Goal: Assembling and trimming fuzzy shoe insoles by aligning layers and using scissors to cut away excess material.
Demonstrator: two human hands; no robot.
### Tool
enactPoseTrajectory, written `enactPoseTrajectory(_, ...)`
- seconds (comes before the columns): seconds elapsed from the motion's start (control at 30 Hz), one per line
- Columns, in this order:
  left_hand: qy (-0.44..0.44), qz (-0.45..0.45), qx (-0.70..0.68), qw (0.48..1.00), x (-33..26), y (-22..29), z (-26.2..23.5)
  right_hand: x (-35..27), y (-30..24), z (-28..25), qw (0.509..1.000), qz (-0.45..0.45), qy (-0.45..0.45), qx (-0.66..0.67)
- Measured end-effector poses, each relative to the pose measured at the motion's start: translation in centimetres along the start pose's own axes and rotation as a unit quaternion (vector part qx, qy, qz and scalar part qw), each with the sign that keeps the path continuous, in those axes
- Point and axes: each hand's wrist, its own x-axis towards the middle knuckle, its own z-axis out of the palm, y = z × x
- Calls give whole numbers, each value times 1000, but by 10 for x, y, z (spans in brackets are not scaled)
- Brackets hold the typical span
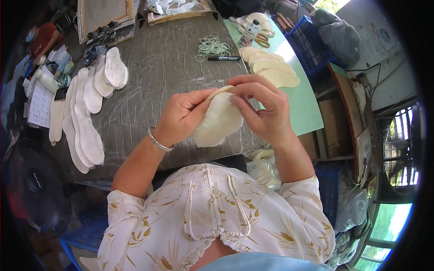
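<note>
A fluffy cream-white insole (219, 123) is held up over the near edge of the table, its fleecy side showing and its upper end bent over. My left hand (184, 112), with a silver bangle on the wrist, pinches the insole's upper left edge. On the other side, my right hand (267, 103) grips the folded top edge between thumb and fingers. To the left, several fluffy white insoles (88, 140) lie overlapping in a row. Several smooth cream insole pieces (276, 74) are fanned out on the green board at the right.
Pale green rubber bands (214, 47) lie beyond my hands, beside a black marker (224, 58). A bottle (249, 33) stands on the green board (304, 108). Framed screens (106, 16) are at the far edge. A dark fan (38, 183) is at left; a person (44, 39) sits far left.
</note>
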Motion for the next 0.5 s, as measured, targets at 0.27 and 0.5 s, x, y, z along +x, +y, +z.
enactPoseTrajectory(0.27, -12, 2, -119, 993, 0, 0, 6, -1, -1, 1, 998, 55, 8, 24)
enactPoseTrajectory(0.5, 83, 59, -19, 995, -3, -8, 0, -7, 6, 0, 989, 47, 11, 142)
